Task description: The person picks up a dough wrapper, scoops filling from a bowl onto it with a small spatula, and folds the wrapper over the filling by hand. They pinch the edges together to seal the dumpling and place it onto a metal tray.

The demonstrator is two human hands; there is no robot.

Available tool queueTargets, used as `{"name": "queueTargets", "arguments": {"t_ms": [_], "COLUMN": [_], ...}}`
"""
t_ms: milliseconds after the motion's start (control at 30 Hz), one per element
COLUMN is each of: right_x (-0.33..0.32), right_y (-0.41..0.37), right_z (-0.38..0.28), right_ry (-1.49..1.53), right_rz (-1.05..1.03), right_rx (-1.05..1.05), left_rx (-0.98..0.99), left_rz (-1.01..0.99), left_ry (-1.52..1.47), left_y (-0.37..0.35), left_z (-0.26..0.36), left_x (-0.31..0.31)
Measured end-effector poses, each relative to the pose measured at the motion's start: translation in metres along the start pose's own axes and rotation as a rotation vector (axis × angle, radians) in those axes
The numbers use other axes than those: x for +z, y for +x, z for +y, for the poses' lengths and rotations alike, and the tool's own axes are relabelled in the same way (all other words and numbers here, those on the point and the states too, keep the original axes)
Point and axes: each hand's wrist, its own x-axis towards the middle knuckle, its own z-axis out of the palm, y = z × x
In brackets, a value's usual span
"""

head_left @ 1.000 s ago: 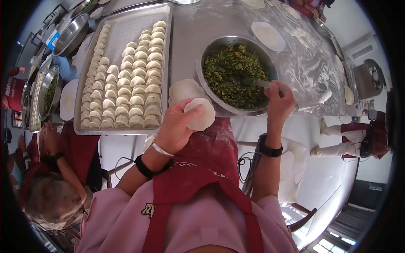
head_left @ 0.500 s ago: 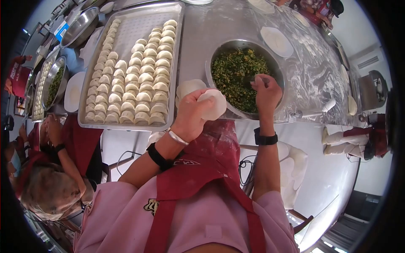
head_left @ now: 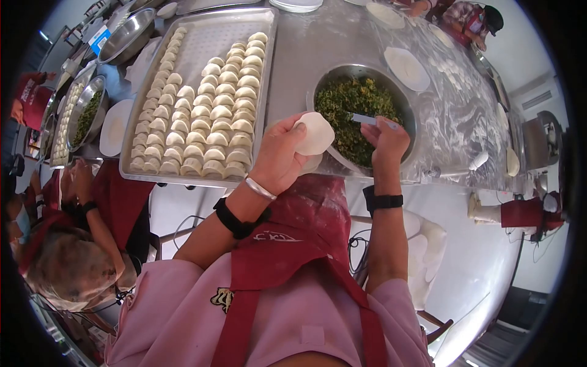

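Left hand (head_left: 280, 153) moved forward, thumb on wrapper (head_left: 317, 136) | right hand (head_left: 390, 142) gripping spatula (head_left: 363, 118)

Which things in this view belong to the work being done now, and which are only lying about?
In the work:
- wrapper, in the left hand
- flat stick, in the right hand
- filling and its bowl
- dumplings on the tray

Apparently just lying about:
- plate stack
- blue box
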Motion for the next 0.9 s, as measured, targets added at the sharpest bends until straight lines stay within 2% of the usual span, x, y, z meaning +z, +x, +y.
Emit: {"name": "queueTargets", "arguments": {"t_ms": [200,500,600,700,800,900], "right_x": [-0.005,-0.008,0.001,0.012,0.007,0.01], "right_y": [-0.002,-0.018,-0.037,-0.065,-0.083,-0.09], "right_z": [-0.001,-0.029,-0.042,-0.04,-0.028,-0.016], "right_ry": [0.153,0.26,0.132,-0.095,-0.687,-0.656], "right_rz": [-0.026,-0.057,-0.05,-0.077,-0.129,-0.216], "right_rx": [0.092,0.04,-0.119,-0.413,-0.914,-1.117], "left_rx": [0.048,0.072,0.038,0.015,-0.003,-0.022], "left_rz": [0.043,-0.039,-0.052,-0.073,-0.037,0.037], "left_ry": [0.005,-0.031,-0.104,-0.167,-0.159,-0.116], "left_y": [0.012,0.05,0.064,0.07,0.07,0.063], "left_z": [0.004,-0.002,-0.009,-0.009,-0.007,-0.004], "left_x": [-0.002,0.002,0.014,0.026,0.029,0.031]}}
